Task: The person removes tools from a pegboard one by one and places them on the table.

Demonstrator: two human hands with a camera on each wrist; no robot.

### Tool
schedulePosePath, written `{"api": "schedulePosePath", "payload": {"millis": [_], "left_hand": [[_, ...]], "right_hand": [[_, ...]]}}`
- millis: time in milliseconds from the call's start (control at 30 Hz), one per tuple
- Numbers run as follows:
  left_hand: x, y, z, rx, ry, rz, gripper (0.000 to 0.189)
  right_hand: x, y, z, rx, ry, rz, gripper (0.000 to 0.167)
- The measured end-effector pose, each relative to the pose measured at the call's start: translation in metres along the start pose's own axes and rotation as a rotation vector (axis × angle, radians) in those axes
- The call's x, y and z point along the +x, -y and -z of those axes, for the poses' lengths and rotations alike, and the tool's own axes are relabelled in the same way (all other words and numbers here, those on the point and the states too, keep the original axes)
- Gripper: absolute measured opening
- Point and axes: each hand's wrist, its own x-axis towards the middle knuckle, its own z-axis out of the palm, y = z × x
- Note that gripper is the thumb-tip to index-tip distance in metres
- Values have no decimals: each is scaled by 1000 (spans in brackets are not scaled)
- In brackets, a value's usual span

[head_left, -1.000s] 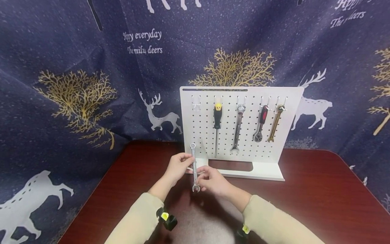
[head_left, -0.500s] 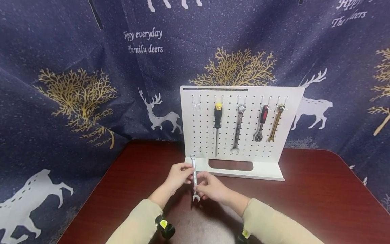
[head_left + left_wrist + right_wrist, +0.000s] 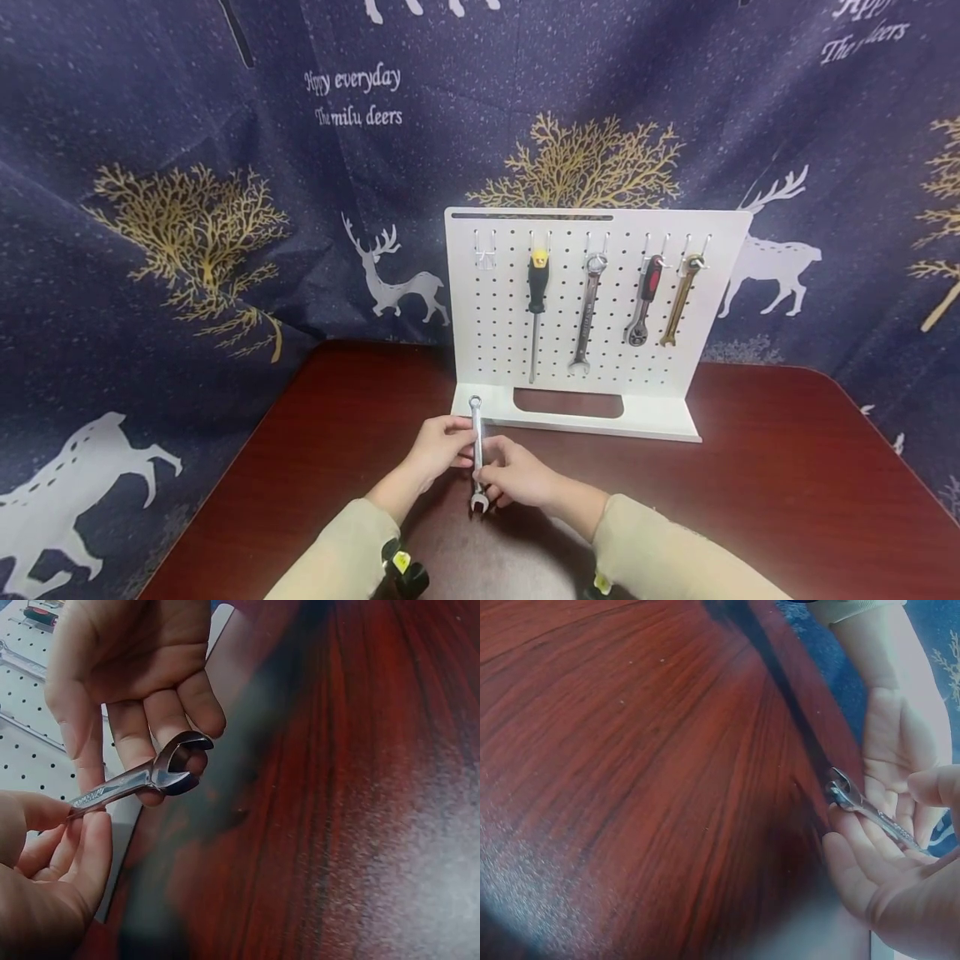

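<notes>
A silver combination wrench (image 3: 477, 446) hangs above the table, ring end up and forked end toward me. My left hand (image 3: 438, 446) pinches its shank between thumb and fingers, clearly seen in the left wrist view (image 3: 49, 862). Beside the forked end is my right hand (image 3: 521, 475), palm toward the wrench. Its relaxed fingers (image 3: 161, 712) lie behind the wrench, while the thumb stands apart from the metal in both wrist views. In the right wrist view the fork (image 3: 841, 789) shows over the right fingertips.
Behind the hands stands a white pegboard (image 3: 495, 333). On it hang a screwdriver (image 3: 537, 287), a larger wrench (image 3: 588, 312), a ratchet (image 3: 647, 300) and a brass-coloured wrench (image 3: 679, 302). A bare hook (image 3: 486, 259) is at its left. The table (image 3: 765, 467) is dark red.
Both hands and the wrench have moved down and toward me, away from the pegboard. The hung tools stay where they were.
</notes>
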Motion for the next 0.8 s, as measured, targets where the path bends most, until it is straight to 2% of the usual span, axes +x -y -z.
{"api": "schedulePosePath", "payload": {"millis": [333,800], "left_hand": [[-8,6,0,39,32,49,32],[-13,8,2,75,50,102,31]], "right_hand": [[2,-5,-7,15,41,-27,69],[4,-3,-11,75,61,-58,63]]}}
